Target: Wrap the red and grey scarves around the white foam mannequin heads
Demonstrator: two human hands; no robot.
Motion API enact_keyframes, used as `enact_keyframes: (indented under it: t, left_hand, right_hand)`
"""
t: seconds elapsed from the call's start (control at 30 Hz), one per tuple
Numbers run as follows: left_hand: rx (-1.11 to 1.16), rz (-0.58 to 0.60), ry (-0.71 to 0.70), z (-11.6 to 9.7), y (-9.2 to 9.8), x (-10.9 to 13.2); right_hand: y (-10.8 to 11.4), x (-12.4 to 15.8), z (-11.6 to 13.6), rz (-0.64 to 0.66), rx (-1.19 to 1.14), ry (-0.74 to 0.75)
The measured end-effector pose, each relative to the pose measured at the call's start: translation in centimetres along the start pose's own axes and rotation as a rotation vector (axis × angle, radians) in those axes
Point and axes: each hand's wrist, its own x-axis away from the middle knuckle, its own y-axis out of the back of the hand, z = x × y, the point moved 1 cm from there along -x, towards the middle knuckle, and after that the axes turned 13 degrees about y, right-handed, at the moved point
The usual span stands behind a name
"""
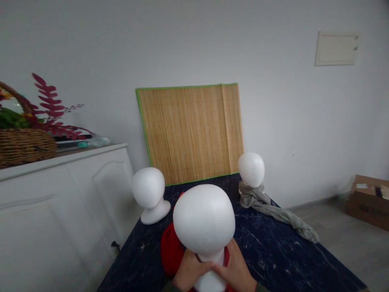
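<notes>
A white foam mannequin head (204, 217) stands close in front of me on the dark blue marbled table (273, 247). Both hands wrap its neck: my left hand (190, 271) grips from the left, my right hand (236, 268) from the right, fingers meeting in front. A red cloth (170, 249) bunches around the neck under the head, partly hidden by my hands. Two more white foam heads stand farther back: a bare one (148, 190) on the left and one (251, 168) on the right with a grey scarf (273, 209) tied round its neck.
A bamboo mat (191, 129) with green edging leans against the wall behind the table. A white cabinet (60, 202) on the left carries a wicker basket (24, 146) of red leaves. A cardboard box (369, 198) sits on the floor at right.
</notes>
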Motion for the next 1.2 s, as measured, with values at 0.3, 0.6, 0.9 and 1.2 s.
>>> enact_keyframes:
  t: [0.3,0.6,0.9,1.2]
  left_hand:
    - [-0.238,-0.498,0.260,2.4,11.9,0.5]
    - [-0.199,-0.758,0.343,6.4,22.6,1.1]
    - [0.045,-0.681,0.418,10.7,24.7,1.2]
    - [-0.113,-0.761,0.395,10.4,22.6,1.2]
  right_hand:
    - [0.8,1.8,-1.1,0.252,-0.249,-0.099]
    - [-0.6,0.6,2.6,0.536,-0.426,0.026]
    - [-0.6,0.3,2.2,0.558,-0.413,-0.046]
    - [-0.8,0.2,2.1,0.578,-0.368,-0.023]
